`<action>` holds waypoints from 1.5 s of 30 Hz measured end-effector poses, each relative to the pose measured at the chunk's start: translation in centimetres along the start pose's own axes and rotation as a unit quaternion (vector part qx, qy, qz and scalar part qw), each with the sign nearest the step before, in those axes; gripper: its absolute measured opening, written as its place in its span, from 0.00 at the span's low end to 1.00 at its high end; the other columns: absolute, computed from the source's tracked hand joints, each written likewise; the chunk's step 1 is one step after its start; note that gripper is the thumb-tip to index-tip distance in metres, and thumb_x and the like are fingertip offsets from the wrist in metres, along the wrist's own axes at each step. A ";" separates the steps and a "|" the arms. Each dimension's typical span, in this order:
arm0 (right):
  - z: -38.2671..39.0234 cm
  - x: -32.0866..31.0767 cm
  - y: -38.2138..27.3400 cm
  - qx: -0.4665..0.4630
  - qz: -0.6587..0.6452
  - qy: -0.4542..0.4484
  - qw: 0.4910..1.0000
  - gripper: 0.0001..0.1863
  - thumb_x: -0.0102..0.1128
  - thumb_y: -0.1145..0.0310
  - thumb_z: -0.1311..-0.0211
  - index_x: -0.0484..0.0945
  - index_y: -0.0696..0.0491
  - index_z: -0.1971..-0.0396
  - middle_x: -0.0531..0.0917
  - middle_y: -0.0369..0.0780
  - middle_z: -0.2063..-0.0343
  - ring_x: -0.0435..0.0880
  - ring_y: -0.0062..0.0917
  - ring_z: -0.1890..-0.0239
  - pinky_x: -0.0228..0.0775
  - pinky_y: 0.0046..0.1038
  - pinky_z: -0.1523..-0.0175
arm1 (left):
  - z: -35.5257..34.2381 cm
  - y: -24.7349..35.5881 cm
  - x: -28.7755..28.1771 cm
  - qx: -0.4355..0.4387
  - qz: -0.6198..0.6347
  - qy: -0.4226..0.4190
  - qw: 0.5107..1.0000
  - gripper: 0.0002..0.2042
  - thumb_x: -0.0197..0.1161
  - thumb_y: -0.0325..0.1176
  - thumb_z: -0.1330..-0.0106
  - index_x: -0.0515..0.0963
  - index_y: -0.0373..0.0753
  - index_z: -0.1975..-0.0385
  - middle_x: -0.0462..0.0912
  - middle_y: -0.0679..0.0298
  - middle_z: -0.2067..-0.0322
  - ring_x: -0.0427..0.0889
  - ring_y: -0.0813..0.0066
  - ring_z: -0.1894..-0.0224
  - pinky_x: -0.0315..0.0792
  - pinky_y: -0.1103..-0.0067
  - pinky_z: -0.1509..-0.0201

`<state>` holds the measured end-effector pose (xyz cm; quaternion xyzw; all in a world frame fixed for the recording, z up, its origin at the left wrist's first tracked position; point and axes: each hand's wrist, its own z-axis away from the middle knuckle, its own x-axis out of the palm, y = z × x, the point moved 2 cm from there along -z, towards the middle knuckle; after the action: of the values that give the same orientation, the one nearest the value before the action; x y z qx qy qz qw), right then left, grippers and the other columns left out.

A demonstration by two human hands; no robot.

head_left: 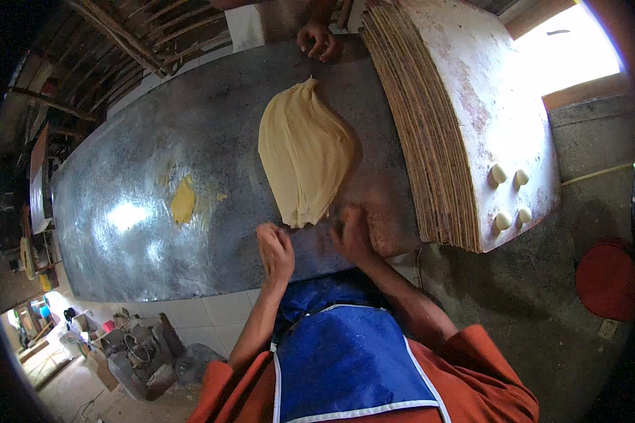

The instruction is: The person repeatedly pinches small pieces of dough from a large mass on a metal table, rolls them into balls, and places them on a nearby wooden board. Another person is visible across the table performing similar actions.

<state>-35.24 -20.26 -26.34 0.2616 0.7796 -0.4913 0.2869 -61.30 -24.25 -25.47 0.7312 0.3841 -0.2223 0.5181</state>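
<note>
A large pale-yellow piece of dough (305,155), long and folded into lengthwise ridges, lies on the dark, shiny table. My left hand (276,250) is just off its near end, on the left, with the fingers curled together; anything between them is hidden. To the right of that same end, my right hand (353,231) is closed too and somewhat blurred by motion. I cannot make out anything in its fingers. Both hands are close to the dough's near tip, and I cannot tell whether they touch it.
Another person's hand (318,41) rests at the table's far edge. On the right stands a tall stack of boards (430,141), with several small dough balls (502,221) on top. A yellow greasy smear (183,201) marks the table (113,176). Machinery (137,356) stands lower left.
</note>
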 end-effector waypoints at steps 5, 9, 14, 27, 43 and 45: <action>0.9 -0.4 2.8 -0.036 0.024 -0.039 0.998 0.10 0.58 0.71 0.35 0.68 0.59 0.63 0.72 0.50 0.69 0.73 0.43 0.67 0.67 0.46 0.59 | 0.2 -0.5 -0.2 -0.039 -0.001 -0.037 0.999 0.14 0.63 0.24 0.34 0.62 0.34 0.61 0.67 0.51 0.66 0.71 0.53 0.64 0.67 0.62 0.58; 0.4 0.2 3.0 0.069 -0.051 -0.062 0.994 0.06 0.55 0.72 0.34 0.69 0.58 0.63 0.71 0.50 0.70 0.72 0.44 0.70 0.70 0.43 0.57 | 0.1 -0.6 -0.3 -0.133 0.047 -0.007 0.990 0.14 0.64 0.25 0.35 0.62 0.34 0.61 0.69 0.50 0.64 0.73 0.52 0.61 0.69 0.62 0.55; 1.4 -0.2 3.5 0.110 -0.091 -0.195 0.970 0.15 0.62 0.70 0.37 0.65 0.60 0.59 0.73 0.49 0.68 0.74 0.45 0.64 0.66 0.45 0.53 | 0.1 -1.3 -1.2 -0.009 0.005 -0.043 0.999 0.15 0.64 0.24 0.36 0.62 0.34 0.60 0.66 0.53 0.67 0.70 0.54 0.64 0.66 0.60 0.58; 0.7 -1.7 2.1 -0.043 0.043 -0.081 0.995 0.18 0.64 0.74 0.43 0.64 0.62 0.59 0.72 0.46 0.72 0.71 0.43 0.68 0.63 0.43 0.58 | -0.7 -2.6 -1.4 -0.087 0.007 -0.028 0.996 0.15 0.64 0.22 0.37 0.62 0.33 0.60 0.67 0.52 0.64 0.71 0.52 0.62 0.66 0.63 0.56; 2.3 -1.1 3.7 0.205 -0.099 -0.131 0.965 0.15 0.49 0.60 0.25 0.73 0.58 0.63 0.76 0.46 0.69 0.78 0.34 0.63 0.70 0.36 0.54 | 2.2 -2.3 -2.7 -0.088 -0.005 -0.076 0.993 0.13 0.63 0.25 0.34 0.66 0.32 0.55 0.72 0.51 0.61 0.74 0.51 0.57 0.69 0.63 0.51; 3.0 -1.6 3.1 0.143 -0.070 -0.108 0.981 0.16 0.48 0.60 0.25 0.73 0.59 0.62 0.77 0.47 0.66 0.78 0.35 0.61 0.71 0.36 0.53 | 1.4 -1.3 -4.5 0.035 -0.036 -0.103 0.993 0.16 0.66 0.24 0.40 0.70 0.31 0.55 0.74 0.51 0.59 0.75 0.51 0.54 0.70 0.62 0.48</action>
<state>-31.44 -22.01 -28.17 0.1896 0.6820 -0.6423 0.2938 -64.94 -26.83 -23.54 0.7076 0.3470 -0.3284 0.5206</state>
